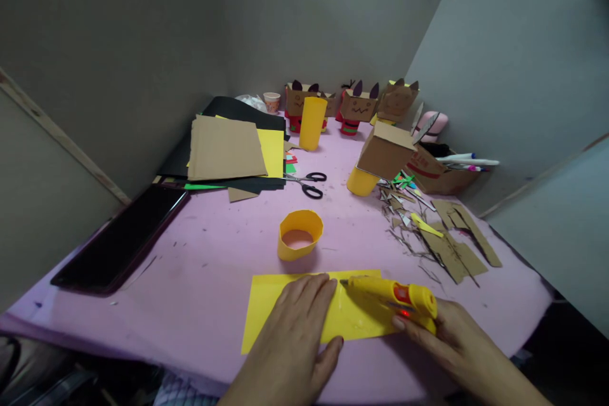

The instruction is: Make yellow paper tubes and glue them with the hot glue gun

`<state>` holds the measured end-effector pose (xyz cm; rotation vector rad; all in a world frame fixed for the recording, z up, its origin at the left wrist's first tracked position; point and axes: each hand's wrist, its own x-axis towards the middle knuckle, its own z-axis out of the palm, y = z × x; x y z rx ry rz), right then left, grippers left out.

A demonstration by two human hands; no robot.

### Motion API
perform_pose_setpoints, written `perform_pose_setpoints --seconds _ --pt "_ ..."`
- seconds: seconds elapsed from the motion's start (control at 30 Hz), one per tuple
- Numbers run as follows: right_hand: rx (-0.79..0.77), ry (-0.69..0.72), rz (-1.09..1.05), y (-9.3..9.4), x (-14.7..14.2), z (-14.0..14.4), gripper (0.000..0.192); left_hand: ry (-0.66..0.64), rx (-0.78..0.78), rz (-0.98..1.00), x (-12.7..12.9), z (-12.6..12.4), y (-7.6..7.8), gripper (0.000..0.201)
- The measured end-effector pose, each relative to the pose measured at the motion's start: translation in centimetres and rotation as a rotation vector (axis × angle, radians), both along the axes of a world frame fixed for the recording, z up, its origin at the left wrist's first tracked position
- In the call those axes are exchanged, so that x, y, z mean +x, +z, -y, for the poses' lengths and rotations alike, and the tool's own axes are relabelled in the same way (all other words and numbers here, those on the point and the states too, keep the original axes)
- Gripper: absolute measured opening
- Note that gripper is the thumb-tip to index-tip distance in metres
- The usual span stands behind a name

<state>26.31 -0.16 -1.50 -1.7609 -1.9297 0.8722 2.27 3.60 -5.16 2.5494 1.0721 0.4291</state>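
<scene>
A yellow paper sheet (266,307) lies flat on the pink table (200,266) near its front edge. My left hand (297,323) presses down on the sheet, fingers spread flat. My right hand (447,336) grips a yellow glue gun (394,295), its nozzle pointing left and touching the sheet close to my left fingertips. A red light shows on the gun. A short yellow paper ring (299,235) stands just behind the sheet.
Scissors (309,184) lie mid-table. Cardboard and coloured paper are stacked at back left (226,149), and a dark tablet (121,238) lies at left. Cardboard scraps (447,241) litter the right. A yellow tube (313,122), cardboard box figures (359,108) and markers (464,162) stand behind.
</scene>
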Motion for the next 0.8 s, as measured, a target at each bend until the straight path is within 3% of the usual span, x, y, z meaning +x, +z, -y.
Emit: perform_pose_setpoints --seconds 0.37,0.57,0.8 --pt "-0.033 -0.061 0.002 0.4 0.7 0.4 0.03 -0.008 0.008 -0.007 0.0 -0.1 0.0 0.054" --pt "0.02 -0.163 0.031 0.6 1.8 0.9 0.032 -0.001 0.016 0.006 0.0 0.0 -0.1 0.054" --pt "0.012 -0.164 0.065 0.7 2.9 1.5 0.031 0.003 0.022 0.02 0.0 -0.2 0.0 0.053"
